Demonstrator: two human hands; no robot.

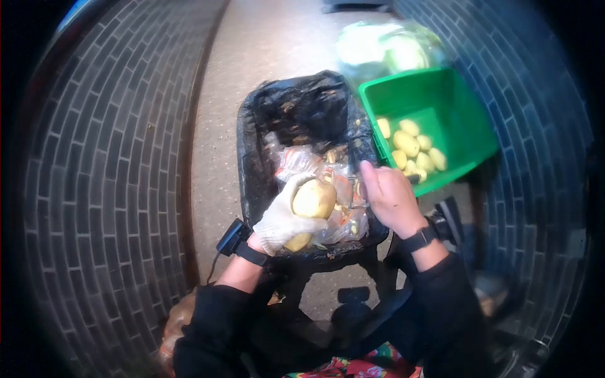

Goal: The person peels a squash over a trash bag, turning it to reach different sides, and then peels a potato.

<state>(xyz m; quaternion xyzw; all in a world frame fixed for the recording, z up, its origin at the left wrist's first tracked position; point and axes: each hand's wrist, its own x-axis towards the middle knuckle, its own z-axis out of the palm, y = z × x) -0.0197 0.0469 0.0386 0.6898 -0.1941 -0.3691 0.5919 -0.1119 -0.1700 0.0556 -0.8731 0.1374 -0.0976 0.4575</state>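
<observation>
My left hand (285,217), in a whitish glove, is closed around a pale yellow potato (314,198) above a bin lined with a black bag (255,135). Another yellow potato-like piece (298,241) shows just below the glove. To the right of the potato and apart from it, my right hand (394,198) is bare, with its fingers curled and thumb raised. A short dark handle end (413,179) juts out beside its knuckles; the rest of this tool is hidden. Several peeled potatoes (407,144) lie in a green tub (463,101).
Plastic wrappers (299,162) and scraps fill part of the bin. Behind the green tub sits a clear bag (394,50) with pale green contents. Dark brick-patterned walls (135,145) (535,164) rise on both sides. A brownish bag (178,324) stands at lower left.
</observation>
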